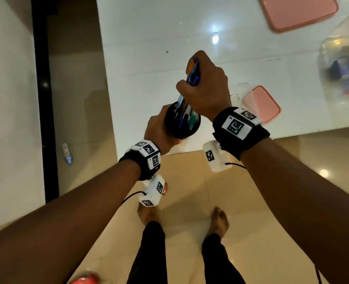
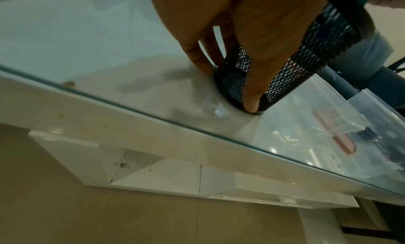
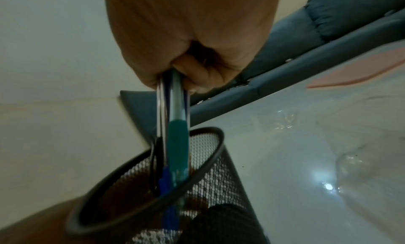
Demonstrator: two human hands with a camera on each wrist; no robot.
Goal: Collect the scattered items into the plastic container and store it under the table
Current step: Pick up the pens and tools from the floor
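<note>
My left hand point(image 1: 161, 128) grips a black mesh pen holder point(image 1: 183, 121) near the front edge of the white table point(image 1: 149, 37); its base rests on the glass top in the left wrist view, where the mesh pen holder point(image 2: 285, 71) is wrapped by my fingers point(image 2: 252, 95). My right hand point(image 1: 204, 89) holds a bundle of pens point(image 1: 192, 74), their lower ends inside the holder. The same pens point(image 3: 175, 135) dip into the holder's rim point(image 3: 153, 175) in the right wrist view. A clear plastic container point(image 1: 343, 64) with items inside stands at the right.
A large pink lid point(image 1: 298, 11) lies at the table's far side. A small clear box with a pink lid point(image 1: 259, 103) sits right of my right wrist. The table's front edge point(image 2: 153, 119) drops to a tiled floor point(image 1: 190, 191); an open shelf point(image 2: 153, 171) shows under the table.
</note>
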